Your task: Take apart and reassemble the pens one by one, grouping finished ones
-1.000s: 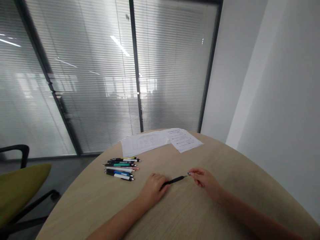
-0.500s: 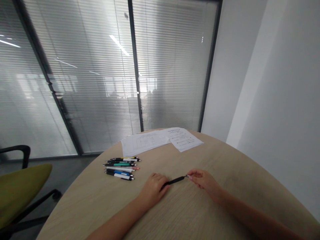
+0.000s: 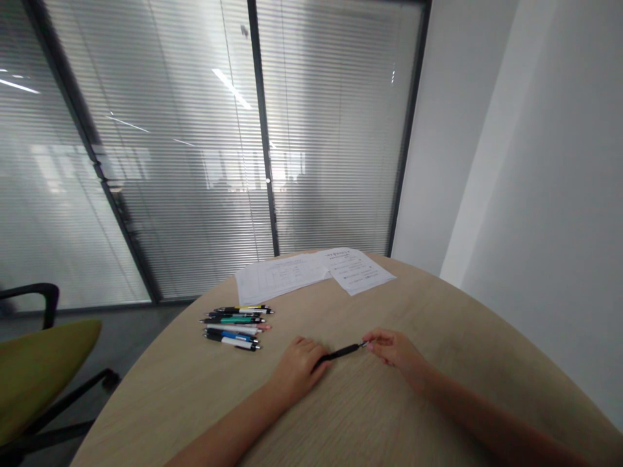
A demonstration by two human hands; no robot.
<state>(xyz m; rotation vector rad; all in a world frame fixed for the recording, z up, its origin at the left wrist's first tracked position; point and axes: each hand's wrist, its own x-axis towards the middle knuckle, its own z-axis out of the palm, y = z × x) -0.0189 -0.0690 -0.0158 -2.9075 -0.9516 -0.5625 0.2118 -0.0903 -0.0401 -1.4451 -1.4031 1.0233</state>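
A black pen [image 3: 339,352] lies almost level just above the round wooden table [image 3: 370,415]. My left hand [image 3: 296,368] is closed round its rear end. My right hand [image 3: 394,350] pinches the pen's metal tip between thumb and fingers. Both hands rest on the tabletop near its middle.
A row of several pens [image 3: 233,324] in mixed colours lies to the left of my hands. Two printed sheets [image 3: 311,271] lie at the table's far edge. A green office chair [image 3: 34,370] stands at the left. Glass walls with blinds and a white wall close off the room.
My right hand moved a little left and closed its fingers onto the pen's tip. The left hand and the pen have barely shifted.
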